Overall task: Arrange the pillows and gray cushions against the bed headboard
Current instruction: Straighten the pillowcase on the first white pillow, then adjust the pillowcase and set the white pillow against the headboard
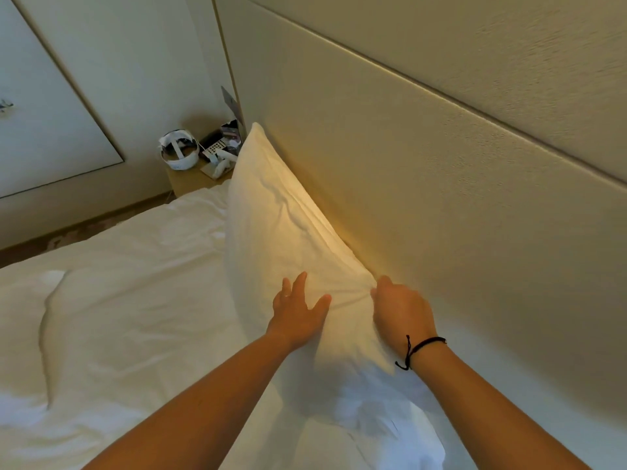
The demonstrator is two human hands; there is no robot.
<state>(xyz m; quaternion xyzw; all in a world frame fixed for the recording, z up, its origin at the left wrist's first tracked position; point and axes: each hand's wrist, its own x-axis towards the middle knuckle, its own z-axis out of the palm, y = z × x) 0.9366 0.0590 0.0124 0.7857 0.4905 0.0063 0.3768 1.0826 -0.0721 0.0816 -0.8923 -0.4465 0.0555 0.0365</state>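
Fingers of the left hand spread wide, pressing flat on the pillow at frame centre. Just right, the right hand pinches a bunched fold of it. It stands upright on the bed, leaning against the headboard. At upper left, a surface carries clutter.

The pillow leaning on the headboard is showing white woven cloth, matt and creased, bunching where the right hand is gripping it. The headboard is presenting a matt, finely grained beige covering. The bed sheet beside the pillow is appearing as white matt cloth, wrinkled. A black cord bracelet is looking braided.
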